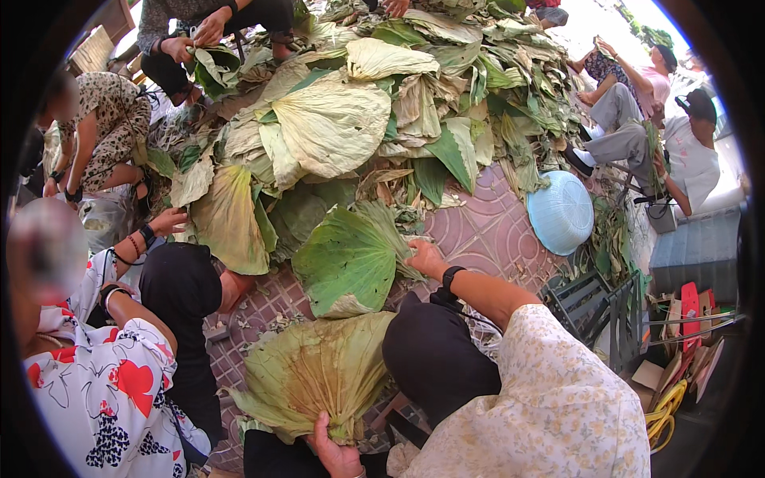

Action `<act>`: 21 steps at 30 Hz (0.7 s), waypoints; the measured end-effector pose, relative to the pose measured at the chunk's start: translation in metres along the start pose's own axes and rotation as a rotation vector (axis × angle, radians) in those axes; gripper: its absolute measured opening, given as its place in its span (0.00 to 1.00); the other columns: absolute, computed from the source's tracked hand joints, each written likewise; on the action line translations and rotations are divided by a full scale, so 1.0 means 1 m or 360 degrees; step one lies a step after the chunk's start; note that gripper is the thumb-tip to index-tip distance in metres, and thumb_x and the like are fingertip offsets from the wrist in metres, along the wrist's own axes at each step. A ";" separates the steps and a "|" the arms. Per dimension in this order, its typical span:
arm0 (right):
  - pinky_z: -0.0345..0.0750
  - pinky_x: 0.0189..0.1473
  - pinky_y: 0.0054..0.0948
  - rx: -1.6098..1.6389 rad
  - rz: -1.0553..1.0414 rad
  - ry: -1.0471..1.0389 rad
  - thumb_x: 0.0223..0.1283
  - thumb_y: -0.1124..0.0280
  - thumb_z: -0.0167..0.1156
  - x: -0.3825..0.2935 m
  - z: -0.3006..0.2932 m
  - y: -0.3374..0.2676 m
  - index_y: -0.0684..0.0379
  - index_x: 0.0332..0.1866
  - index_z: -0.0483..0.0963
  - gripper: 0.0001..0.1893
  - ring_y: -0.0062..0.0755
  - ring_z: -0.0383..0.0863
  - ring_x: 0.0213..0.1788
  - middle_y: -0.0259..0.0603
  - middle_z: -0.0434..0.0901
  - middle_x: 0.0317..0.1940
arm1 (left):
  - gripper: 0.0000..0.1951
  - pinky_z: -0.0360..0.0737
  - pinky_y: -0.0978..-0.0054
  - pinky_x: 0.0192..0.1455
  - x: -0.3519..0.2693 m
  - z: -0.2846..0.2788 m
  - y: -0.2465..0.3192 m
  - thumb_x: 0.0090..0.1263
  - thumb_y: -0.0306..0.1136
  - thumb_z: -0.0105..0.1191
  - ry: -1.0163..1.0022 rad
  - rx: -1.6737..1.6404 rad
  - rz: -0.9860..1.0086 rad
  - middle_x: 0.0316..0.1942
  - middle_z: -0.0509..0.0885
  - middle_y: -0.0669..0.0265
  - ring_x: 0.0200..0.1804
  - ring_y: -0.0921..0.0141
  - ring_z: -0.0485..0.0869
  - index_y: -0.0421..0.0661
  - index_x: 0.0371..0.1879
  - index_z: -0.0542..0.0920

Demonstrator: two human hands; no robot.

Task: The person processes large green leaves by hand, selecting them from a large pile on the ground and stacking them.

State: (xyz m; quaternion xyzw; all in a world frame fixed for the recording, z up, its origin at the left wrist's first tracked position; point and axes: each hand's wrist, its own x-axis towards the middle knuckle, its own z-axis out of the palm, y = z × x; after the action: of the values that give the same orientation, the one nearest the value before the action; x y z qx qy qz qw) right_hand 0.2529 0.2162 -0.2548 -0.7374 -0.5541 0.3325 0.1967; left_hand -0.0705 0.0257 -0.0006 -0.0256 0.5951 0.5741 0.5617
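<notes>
My left hand [336, 454], low in the view, grips the gathered base of a yellow-brown dried lotus leaf [320, 364]. The thumb lies on top, and the leaf fans out away from me over the paving. With the arm stretched forward, my right hand [429, 260] pinches the folded edge of a greener lotus leaf [349, 254]. That leaf is spread open towards the left, with a pale curled rim at its near side. Beyond both hands rises a large heap of dried lotus leaves [334, 122], some pale, some still green.
To my left sits a person [113, 382] whose hand reaches towards a brownish leaf [232, 218]. Other people [687, 143] sit around the heap. On the right are an upturned light-blue plastic basket [560, 212], a dark slatted chair [588, 313], cardboard and a yellow cord [668, 412]. Patterned tiles [478, 224] cover the ground.
</notes>
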 end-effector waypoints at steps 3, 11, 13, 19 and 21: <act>0.69 0.54 0.37 -0.0002 0.0100 0.0087 0.38 0.57 0.68 0.007 0.008 -0.003 0.67 0.53 0.67 0.35 0.48 0.72 0.53 0.55 0.73 0.49 | 0.22 0.75 0.68 0.51 0.006 0.003 -0.002 0.58 0.28 0.54 0.0001 0.0021 -0.0018 0.48 0.77 0.59 0.47 0.65 0.78 0.36 0.52 0.70; 0.63 0.51 0.57 -0.0305 0.0683 0.0155 0.37 0.53 0.70 -0.003 0.048 -0.076 0.62 0.50 0.60 0.37 0.50 0.70 0.55 0.50 0.69 0.53 | 0.21 0.74 0.68 0.53 -0.020 0.024 0.013 0.64 0.35 0.49 0.0189 0.0240 -0.0421 0.50 0.76 0.57 0.50 0.62 0.75 0.39 0.55 0.69; 0.66 0.49 0.53 -0.0177 0.0608 0.0037 0.37 0.55 0.71 -0.004 0.053 -0.068 0.62 0.48 0.60 0.36 0.51 0.72 0.52 0.51 0.72 0.49 | 0.21 0.73 0.70 0.51 -0.011 -0.002 0.000 0.65 0.40 0.49 0.0003 0.0668 -0.0225 0.48 0.77 0.60 0.47 0.64 0.75 0.39 0.53 0.71; 0.73 0.40 0.37 0.0114 0.0561 0.0190 0.38 0.63 0.68 0.017 0.072 -0.056 0.64 0.41 0.63 0.27 0.51 0.78 0.40 0.53 0.76 0.33 | 0.22 0.73 0.72 0.49 -0.004 -0.008 0.008 0.66 0.44 0.47 0.0032 0.0621 -0.0487 0.46 0.78 0.62 0.45 0.65 0.76 0.40 0.52 0.72; 0.73 0.39 0.34 0.0436 0.0400 -0.0106 0.37 0.67 0.66 0.029 0.068 -0.058 0.66 0.36 0.65 0.22 0.46 0.78 0.39 0.53 0.76 0.32 | 0.21 0.74 0.72 0.49 -0.006 -0.004 0.008 0.66 0.43 0.47 0.0004 0.0466 -0.0396 0.46 0.78 0.62 0.45 0.65 0.76 0.41 0.52 0.72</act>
State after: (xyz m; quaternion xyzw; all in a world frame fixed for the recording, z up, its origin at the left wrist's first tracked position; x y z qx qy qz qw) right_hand 0.1694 0.2564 -0.2721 -0.7556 -0.4133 0.4511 0.2338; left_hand -0.0766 0.0216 0.0077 -0.0178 0.6652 0.4075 0.6254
